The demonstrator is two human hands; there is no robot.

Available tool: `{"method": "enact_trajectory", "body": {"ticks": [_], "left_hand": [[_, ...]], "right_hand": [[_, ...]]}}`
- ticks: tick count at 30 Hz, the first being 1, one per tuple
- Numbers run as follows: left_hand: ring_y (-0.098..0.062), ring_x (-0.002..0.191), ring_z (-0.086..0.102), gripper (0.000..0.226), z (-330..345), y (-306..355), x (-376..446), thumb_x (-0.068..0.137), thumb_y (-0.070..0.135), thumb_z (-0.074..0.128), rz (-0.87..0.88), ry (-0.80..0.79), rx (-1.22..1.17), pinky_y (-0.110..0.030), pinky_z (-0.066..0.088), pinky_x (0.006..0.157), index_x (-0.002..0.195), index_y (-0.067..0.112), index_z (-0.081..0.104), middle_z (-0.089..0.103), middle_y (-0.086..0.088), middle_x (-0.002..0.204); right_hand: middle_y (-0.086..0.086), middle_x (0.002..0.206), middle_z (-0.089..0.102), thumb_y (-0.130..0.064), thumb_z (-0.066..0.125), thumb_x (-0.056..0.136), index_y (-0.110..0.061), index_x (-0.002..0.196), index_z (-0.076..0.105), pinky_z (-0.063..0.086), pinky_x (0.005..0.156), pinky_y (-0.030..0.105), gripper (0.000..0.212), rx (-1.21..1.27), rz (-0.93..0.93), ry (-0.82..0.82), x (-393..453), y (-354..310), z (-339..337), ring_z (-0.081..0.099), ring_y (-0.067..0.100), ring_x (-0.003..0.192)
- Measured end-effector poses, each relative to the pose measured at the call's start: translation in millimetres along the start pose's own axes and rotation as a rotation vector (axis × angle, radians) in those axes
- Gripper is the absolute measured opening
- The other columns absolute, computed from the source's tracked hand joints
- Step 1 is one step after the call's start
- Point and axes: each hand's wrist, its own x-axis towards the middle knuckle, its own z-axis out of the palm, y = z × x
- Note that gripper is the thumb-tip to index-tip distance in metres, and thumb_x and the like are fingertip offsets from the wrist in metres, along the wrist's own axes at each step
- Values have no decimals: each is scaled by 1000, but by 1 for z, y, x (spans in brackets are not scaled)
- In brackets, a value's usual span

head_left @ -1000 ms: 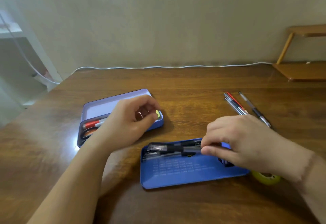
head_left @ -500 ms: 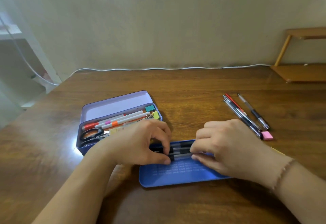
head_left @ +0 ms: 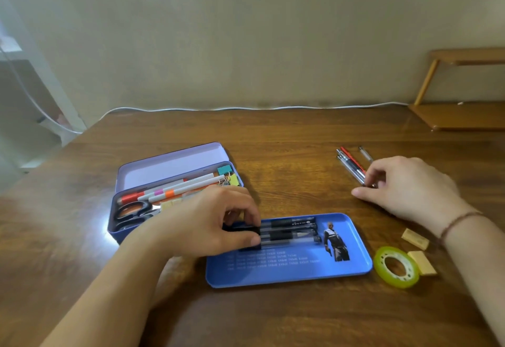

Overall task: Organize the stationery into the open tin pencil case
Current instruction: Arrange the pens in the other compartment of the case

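An open purple tin pencil case (head_left: pixel 175 162) sits at the left, holding markers (head_left: pixel 175 190), scissors (head_left: pixel 131 211) and binder clips (head_left: pixel 229 175). In front of it lies a blue tin tray (head_left: pixel 287 274) with several black pens (head_left: pixel 291 230) along its far side. My left hand (head_left: pixel 202 223) pinches the cap ends of those black pens. My right hand (head_left: pixel 410 185) is farther right, fingers closed around the near ends of several loose pens (head_left: pixel 348 160) lying on the table.
A green tape roll (head_left: pixel 396 267) and two yellow erasers (head_left: pixel 415 238) (head_left: pixel 423 262) lie right of the tray, under my right forearm. A wooden shelf (head_left: pixel 461 115) stands at the back right. A white cable (head_left: pixel 246 108) runs along the wall.
My right hand left the black pens in the tray and moved right and back to the loose pens. My left hand came from the purple case and now grips the black pens' caps.
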Motion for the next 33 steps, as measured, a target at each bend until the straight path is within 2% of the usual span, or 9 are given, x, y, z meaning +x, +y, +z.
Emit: {"method": "enact_trajectory", "body": {"ticks": [7, 11, 14, 17, 20, 23, 26, 29, 33], "left_hand": [[-13, 86, 61, 13, 2, -2, 1, 89, 41, 70, 31, 83, 12, -38, 53, 74, 101, 37, 68, 65, 16, 91], [-13, 83, 61, 10, 5, -5, 2, 90, 40, 68, 59, 177, 5, -36, 54, 71, 100, 37, 68, 64, 15, 88], [-11, 87, 59, 21, 7, -6, 5, 91, 39, 66, 104, 307, -19, -21, 49, 73, 111, 34, 65, 64, 12, 98], [-6, 95, 56, 44, 7, -2, 5, 91, 41, 62, 141, 470, -75, -9, 41, 80, 133, 29, 54, 60, 16, 116], [-6, 98, 56, 48, 6, 2, 5, 94, 44, 57, 145, 431, -83, -8, 41, 81, 139, 31, 49, 57, 19, 120], [2, 87, 59, 28, 4, 1, 5, 97, 36, 59, 142, 366, -41, -6, 42, 74, 124, 29, 64, 62, 20, 97], [5, 76, 58, 17, 3, -1, 4, 94, 21, 62, 123, 422, -39, -5, 40, 68, 105, 25, 75, 61, 25, 82], [5, 74, 59, 15, 1, -2, 3, 92, 21, 65, 108, 434, -56, -4, 40, 67, 100, 21, 78, 61, 29, 78], [-8, 76, 61, 13, -3, 2, -1, 87, 35, 73, 128, 323, -148, -11, 42, 66, 92, 24, 78, 67, 14, 80]], "right_hand": [[-7, 71, 66, -53, 68, 80, -28, 76, 61, 37, 48, 22, 25, -6, 89, 4, 4, 1, 1, 58, 8, 64], [-9, 75, 64, -48, 64, 84, -29, 74, 64, 32, 46, 21, 21, -55, 22, -2, 1, -3, -2, 52, 5, 65], [-14, 73, 60, -48, 61, 85, -32, 77, 63, 33, 47, 21, 19, -16, -127, 86, -4, -8, -1, 52, 3, 66], [-22, 65, 50, -51, 59, 82, -35, 75, 62, 27, 48, 18, 18, 76, -444, 296, -17, -17, 1, 44, -3, 61], [-19, 56, 47, -51, 52, 83, -33, 76, 63, 30, 45, 18, 21, 154, -691, 329, -36, -37, 3, 41, -4, 52], [-15, 66, 57, -50, 50, 85, -33, 84, 62, 42, 48, 24, 21, 161, -806, 302, -43, -47, 11, 48, 5, 61], [-21, 79, 60, -54, 51, 85, -36, 95, 64, 42, 61, 21, 24, 297, -746, 144, -40, -44, 11, 51, 0, 73], [-19, 77, 64, -40, 63, 84, -33, 89, 69, 41, 61, 16, 10, 422, -673, 37, -37, -37, 8, 56, 1, 78], [-15, 75, 64, -34, 70, 82, -33, 80, 68, 49, 65, 25, 3, 395, -654, -37, -39, -35, 6, 57, 5, 74]]}}
